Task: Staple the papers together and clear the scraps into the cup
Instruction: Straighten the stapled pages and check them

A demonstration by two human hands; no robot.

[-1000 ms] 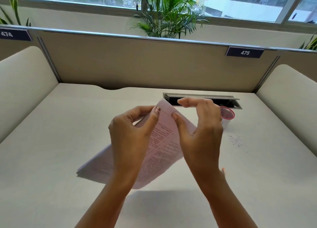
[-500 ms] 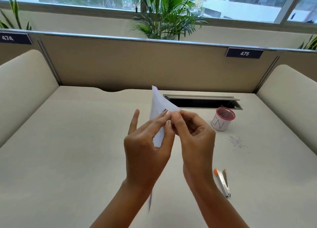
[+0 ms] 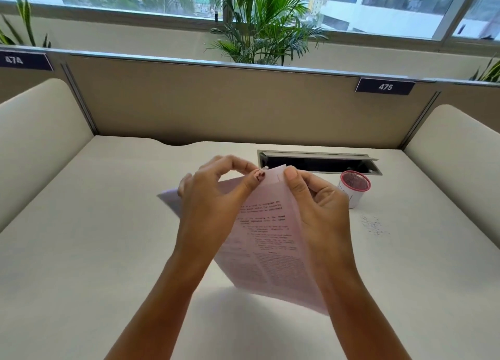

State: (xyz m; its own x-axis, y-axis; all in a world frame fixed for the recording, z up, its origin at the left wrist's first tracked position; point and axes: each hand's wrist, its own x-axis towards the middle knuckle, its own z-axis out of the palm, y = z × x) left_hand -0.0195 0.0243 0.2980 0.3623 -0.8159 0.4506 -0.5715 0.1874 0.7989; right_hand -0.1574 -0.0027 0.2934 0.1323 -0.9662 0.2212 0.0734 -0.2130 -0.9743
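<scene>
The papers (image 3: 270,238) have swung from edge-on to face the camera, held above the middle of the desk (image 3: 94,238), left hand (image 3: 213,205) and right hand (image 3: 322,208) each pinching the top edge, the cup (image 3: 354,189) just beyond the right hand, scraps (image 3: 374,224) near it, broad desk surface stretching leftward.

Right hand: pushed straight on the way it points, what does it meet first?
Probably the open cable slot, though the right hand, pinching the papers, may pass over it to the partition. The cup sits right of that line.
</scene>
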